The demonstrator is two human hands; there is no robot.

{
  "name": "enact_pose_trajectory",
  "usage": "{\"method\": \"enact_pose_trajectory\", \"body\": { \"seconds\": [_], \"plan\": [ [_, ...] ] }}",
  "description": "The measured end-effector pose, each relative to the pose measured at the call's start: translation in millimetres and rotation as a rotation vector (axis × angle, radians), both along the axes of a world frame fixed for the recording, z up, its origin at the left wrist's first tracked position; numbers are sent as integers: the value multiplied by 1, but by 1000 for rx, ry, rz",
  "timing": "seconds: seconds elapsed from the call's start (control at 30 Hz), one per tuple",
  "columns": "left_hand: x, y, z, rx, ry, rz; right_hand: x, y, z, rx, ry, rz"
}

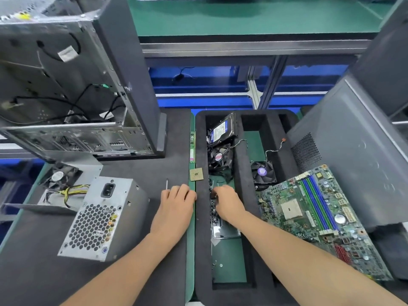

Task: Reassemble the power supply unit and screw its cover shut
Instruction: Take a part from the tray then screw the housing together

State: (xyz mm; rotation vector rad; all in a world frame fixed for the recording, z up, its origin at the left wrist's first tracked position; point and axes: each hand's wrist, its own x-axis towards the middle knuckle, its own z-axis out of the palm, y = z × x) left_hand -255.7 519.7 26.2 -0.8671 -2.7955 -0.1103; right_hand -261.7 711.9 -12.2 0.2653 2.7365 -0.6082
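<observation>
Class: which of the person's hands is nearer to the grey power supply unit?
Left. The left hand rests on the mat just right of the power supply unit; the right hand is farther right, inside the foam tray.
</observation>
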Motion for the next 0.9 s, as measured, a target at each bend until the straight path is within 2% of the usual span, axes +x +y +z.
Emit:
{"method": "enact_pose_trajectory", "body": {
  "seconds": [0.4, 0.9],
  "plan": [
    [1, -1, 3, 19, 8, 1, 2, -2, -1, 64, -65, 13],
    [1, -1, 3, 12, -24, 12, -1, -5, 0, 4, -44, -46]
  ]
}}
